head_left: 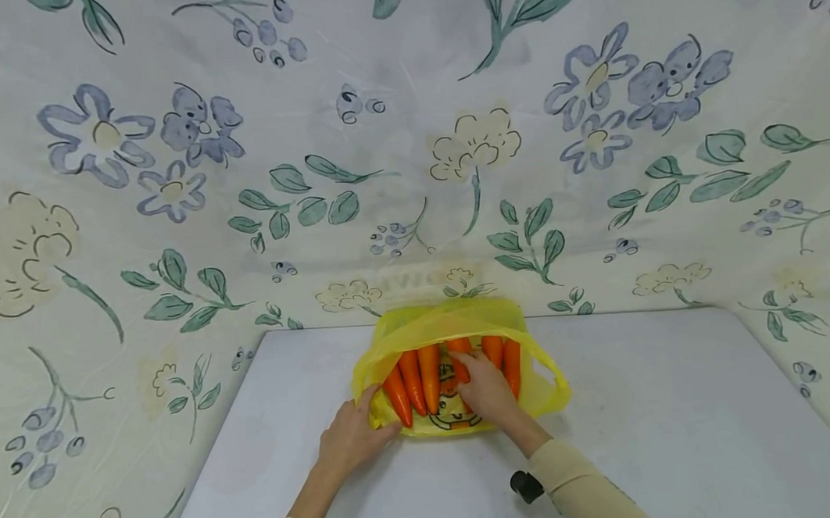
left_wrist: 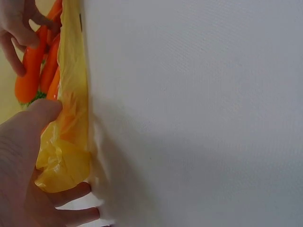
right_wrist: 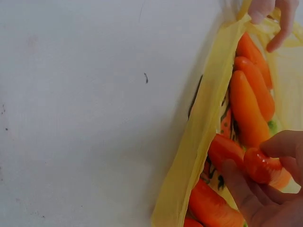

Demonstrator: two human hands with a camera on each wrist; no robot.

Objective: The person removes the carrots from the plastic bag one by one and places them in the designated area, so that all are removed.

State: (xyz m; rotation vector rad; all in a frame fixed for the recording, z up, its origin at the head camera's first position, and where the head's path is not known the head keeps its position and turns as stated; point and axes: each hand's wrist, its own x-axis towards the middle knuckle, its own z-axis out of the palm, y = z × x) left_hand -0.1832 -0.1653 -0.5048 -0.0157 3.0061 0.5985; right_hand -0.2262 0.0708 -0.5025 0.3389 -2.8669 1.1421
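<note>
A yellow plastic bag [head_left: 453,312] lies on its side with its mouth facing me and several orange carrots [head_left: 430,379] inside. My left hand [head_left: 354,438] holds the bag's left edge; in the left wrist view its thumb [left_wrist: 45,109] is over the rim, with other fingers beneath. My right hand [head_left: 488,392] reaches into the bag's mouth. Between its thumb and fingers it grips a carrot [right_wrist: 265,165], as the right wrist view shows. Another carrot [right_wrist: 226,150] lies against those fingers. Green tops show at the far ends of some carrots.
The bag rests on a white table [head_left: 677,417], near its back edge. Behind and beside the table hangs a floral-patterned sheet [head_left: 408,134]. A small black object [head_left: 526,486] is beside my right sleeve. The bag's handle loop [head_left: 555,385] sticks out to the right.
</note>
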